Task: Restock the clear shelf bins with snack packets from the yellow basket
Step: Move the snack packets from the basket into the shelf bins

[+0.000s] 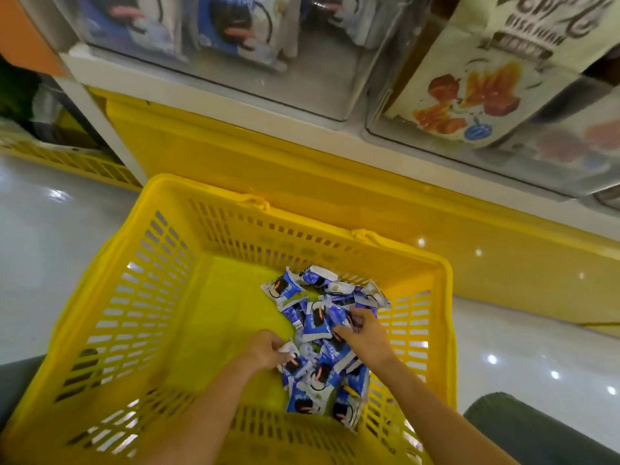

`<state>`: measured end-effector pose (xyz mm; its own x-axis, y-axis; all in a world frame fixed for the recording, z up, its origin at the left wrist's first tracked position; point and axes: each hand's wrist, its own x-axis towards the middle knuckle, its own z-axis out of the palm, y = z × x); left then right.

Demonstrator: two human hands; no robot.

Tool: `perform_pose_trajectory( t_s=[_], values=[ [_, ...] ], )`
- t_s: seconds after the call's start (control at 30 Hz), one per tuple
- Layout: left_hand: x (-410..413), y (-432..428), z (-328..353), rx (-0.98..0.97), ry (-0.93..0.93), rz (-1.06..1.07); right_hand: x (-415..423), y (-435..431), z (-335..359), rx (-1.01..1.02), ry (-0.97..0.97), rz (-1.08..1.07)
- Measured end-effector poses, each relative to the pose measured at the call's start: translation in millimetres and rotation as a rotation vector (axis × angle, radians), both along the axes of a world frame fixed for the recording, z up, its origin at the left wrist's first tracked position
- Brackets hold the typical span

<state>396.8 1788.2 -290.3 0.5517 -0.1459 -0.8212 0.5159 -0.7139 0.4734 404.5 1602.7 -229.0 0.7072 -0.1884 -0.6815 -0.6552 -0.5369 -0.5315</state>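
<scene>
Blue packets [317, 325] heaped right side of basket [201, 186], pile running toward body; left hand [265, 349] pinching one, right hand [364, 332] gripping mid-pile.

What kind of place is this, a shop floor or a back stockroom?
Most likely a shop floor: a yellow shopping basket holding blue snack packets, a glossy polished floor, and clear shelf bins that display matching packets beside a cream snack bag.
</scene>
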Motion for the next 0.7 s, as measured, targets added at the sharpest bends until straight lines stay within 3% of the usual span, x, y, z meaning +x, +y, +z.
perform_pose_trajectory(
  t_s=[0.07, 0.17, 0.37, 0.53, 0.7],
  values=[
    [-2.4, 2.3, 12.0, 0.019, -0.017, -0.05, -5.1, 0.8, 8.2, 0.004, -0.012, -0.039],
    [-3.7, 5.7, 28.7, -0.036, -0.076, 0.068, -11.1, 5.2, 21.7, 0.035, -0.055, -0.062],
    [1.0, 4.2, 83.5, -0.406, -0.08, 0.526, -23.0, 30.3, 56.3, 0.093, -0.222, -0.064],
    [-6.0, -1.6, 117.6, -0.613, -0.123, 0.691, -31.7, 56.9, 84.8, 0.088, -0.49, 0.013],
    [-10.8, 0.1, 137.0, -0.804, -0.124, 0.8, -39.6, 68.8, 102.6, 0.198, -0.637, -0.055]
  ],
)
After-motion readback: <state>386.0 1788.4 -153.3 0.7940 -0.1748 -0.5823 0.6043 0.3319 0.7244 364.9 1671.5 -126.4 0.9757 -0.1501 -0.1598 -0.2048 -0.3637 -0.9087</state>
